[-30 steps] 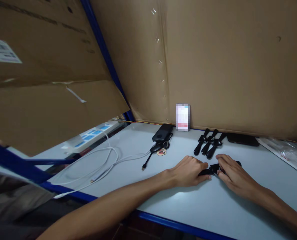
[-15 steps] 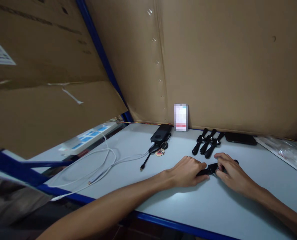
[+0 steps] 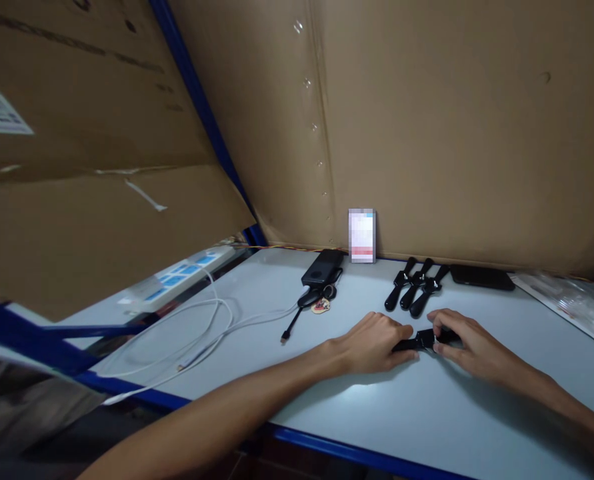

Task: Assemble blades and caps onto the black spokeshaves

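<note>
My left hand (image 3: 377, 343) is closed around the left end of a black two-ended arm (image 3: 423, 339), holding it low over the table. This piece has a wider middle and a small silver screw (image 3: 435, 339) there. Thumb and forefinger of my right hand (image 3: 461, 340) pinch at the silver screw; the hand partly hides the arm's right end. Behind my hands lie three similar black arms (image 3: 417, 287) side by side, slanting, each with a small silver part at its middle.
A phone (image 3: 362, 235) with a lit screen leans against the cardboard wall (image 3: 427, 133). Nearby are a black power bank (image 3: 323, 268), a white cable (image 3: 221, 333), a power strip (image 3: 184, 275), a dark flat device (image 3: 481, 277) and clear plastic packaging (image 3: 567, 300). A blue frame (image 3: 327, 445) edges the table.
My right hand has shifted slightly and its fingers have turned around the silver screw, covering more of the arm's right end. My left hand keeps its hold.
</note>
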`<action>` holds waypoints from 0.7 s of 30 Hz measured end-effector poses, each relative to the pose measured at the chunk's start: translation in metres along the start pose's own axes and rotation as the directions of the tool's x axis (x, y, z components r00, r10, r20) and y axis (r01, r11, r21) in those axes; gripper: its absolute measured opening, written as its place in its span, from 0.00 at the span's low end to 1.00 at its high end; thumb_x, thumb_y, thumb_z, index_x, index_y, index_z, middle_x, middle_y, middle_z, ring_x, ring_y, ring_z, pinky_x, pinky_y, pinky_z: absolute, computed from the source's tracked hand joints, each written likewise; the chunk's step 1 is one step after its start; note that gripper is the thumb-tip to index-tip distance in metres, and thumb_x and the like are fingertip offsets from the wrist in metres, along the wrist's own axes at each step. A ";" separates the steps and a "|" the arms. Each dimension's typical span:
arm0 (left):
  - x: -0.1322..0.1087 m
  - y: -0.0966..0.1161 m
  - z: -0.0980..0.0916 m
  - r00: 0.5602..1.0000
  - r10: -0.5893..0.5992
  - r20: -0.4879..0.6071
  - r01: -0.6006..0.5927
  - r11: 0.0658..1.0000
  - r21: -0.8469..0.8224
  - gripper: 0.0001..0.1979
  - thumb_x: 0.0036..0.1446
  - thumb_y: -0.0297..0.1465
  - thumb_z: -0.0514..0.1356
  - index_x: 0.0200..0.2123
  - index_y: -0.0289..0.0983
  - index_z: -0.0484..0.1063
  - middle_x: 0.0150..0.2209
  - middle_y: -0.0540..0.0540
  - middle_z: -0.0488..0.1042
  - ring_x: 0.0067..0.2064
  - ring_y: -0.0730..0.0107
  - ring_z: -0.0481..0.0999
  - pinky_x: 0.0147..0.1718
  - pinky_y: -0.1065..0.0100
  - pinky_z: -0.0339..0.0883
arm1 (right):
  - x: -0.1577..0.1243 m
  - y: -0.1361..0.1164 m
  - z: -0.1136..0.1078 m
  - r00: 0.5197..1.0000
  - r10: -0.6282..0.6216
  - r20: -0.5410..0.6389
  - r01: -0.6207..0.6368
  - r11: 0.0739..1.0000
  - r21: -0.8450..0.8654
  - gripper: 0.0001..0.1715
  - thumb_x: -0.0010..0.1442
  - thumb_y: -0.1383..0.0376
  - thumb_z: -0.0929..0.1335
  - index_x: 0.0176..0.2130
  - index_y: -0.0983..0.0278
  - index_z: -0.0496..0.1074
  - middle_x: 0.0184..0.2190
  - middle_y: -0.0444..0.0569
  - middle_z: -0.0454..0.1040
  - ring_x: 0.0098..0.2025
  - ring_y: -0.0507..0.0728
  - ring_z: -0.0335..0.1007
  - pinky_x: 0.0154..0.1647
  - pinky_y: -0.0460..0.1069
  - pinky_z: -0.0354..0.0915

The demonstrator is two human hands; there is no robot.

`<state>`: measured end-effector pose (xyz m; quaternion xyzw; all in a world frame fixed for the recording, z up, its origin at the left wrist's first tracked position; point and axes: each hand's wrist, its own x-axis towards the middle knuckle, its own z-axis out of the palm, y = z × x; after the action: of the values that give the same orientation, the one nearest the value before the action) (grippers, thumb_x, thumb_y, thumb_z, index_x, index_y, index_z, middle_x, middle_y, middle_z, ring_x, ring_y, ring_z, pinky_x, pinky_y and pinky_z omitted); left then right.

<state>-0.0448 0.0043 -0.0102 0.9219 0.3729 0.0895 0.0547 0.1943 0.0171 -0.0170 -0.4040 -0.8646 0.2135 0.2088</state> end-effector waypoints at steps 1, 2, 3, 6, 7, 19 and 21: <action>0.000 0.000 0.000 1.000 0.003 0.001 -0.003 1.000 -0.001 0.14 0.66 0.42 0.57 0.33 0.39 0.71 0.28 0.48 0.76 0.27 0.67 0.73 0.25 0.63 0.49 | 0.000 0.000 0.000 1.000 -0.003 0.003 0.003 1.000 0.016 0.09 0.57 0.74 0.66 0.35 0.59 0.67 0.46 0.51 0.75 0.52 0.62 0.71 0.51 0.58 0.67; 0.000 -0.001 0.000 1.000 0.006 0.002 -0.006 1.000 -0.001 0.14 0.66 0.42 0.57 0.33 0.39 0.71 0.28 0.49 0.76 0.27 0.67 0.73 0.25 0.64 0.49 | 0.000 -0.001 0.000 1.000 -0.008 0.003 0.008 1.000 0.029 0.10 0.56 0.75 0.66 0.34 0.60 0.68 0.48 0.51 0.75 0.54 0.62 0.70 0.53 0.58 0.67; 0.000 -0.001 0.000 1.000 0.008 0.003 -0.008 1.000 -0.002 0.14 0.66 0.42 0.57 0.33 0.39 0.71 0.28 0.49 0.76 0.27 0.67 0.73 0.25 0.64 0.49 | -0.001 -0.001 0.001 1.000 -0.012 0.000 0.012 0.999 0.036 0.12 0.55 0.77 0.65 0.32 0.60 0.70 0.50 0.51 0.74 0.55 0.62 0.70 0.55 0.59 0.66; -0.001 -0.002 0.001 1.000 0.010 0.005 -0.010 1.000 -0.002 0.15 0.66 0.42 0.56 0.33 0.38 0.71 0.28 0.49 0.75 0.27 0.68 0.72 0.25 0.64 0.50 | -0.001 -0.001 0.004 1.000 -0.029 -0.007 0.029 0.999 0.033 0.19 0.50 0.81 0.63 0.32 0.60 0.74 0.51 0.50 0.75 0.57 0.61 0.70 0.57 0.60 0.65; -0.001 -0.003 0.001 1.000 0.012 0.005 -0.012 1.000 -0.003 0.15 0.67 0.42 0.56 0.33 0.38 0.71 0.28 0.49 0.75 0.27 0.68 0.72 0.25 0.64 0.51 | -0.002 -0.002 0.004 0.999 -0.034 -0.007 0.034 0.999 0.028 0.21 0.48 0.82 0.63 0.32 0.60 0.74 0.51 0.50 0.75 0.58 0.61 0.70 0.57 0.59 0.65; -0.001 -0.003 0.002 1.000 0.021 0.010 -0.021 1.000 0.001 0.15 0.67 0.42 0.58 0.33 0.38 0.71 0.28 0.49 0.76 0.27 0.67 0.72 0.25 0.63 0.48 | -0.008 -0.010 -0.003 0.993 -0.085 -0.087 0.066 0.977 -0.202 0.19 0.57 0.79 0.62 0.33 0.62 0.77 0.52 0.55 0.73 0.58 0.64 0.66 0.54 0.61 0.67; -0.001 -0.003 0.001 1.000 0.026 0.010 -0.026 1.000 -0.001 0.14 0.67 0.42 0.58 0.34 0.38 0.71 0.29 0.48 0.76 0.27 0.67 0.72 0.25 0.63 0.48 | -0.009 -0.012 -0.002 0.993 -0.104 -0.055 0.092 0.978 -0.187 0.20 0.56 0.80 0.62 0.33 0.61 0.77 0.53 0.54 0.72 0.58 0.63 0.66 0.54 0.61 0.67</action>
<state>-0.0473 0.0062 -0.0123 0.9271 0.3607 0.0855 0.0557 0.1934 0.0036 -0.0113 -0.3850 -0.8924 0.1089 0.2087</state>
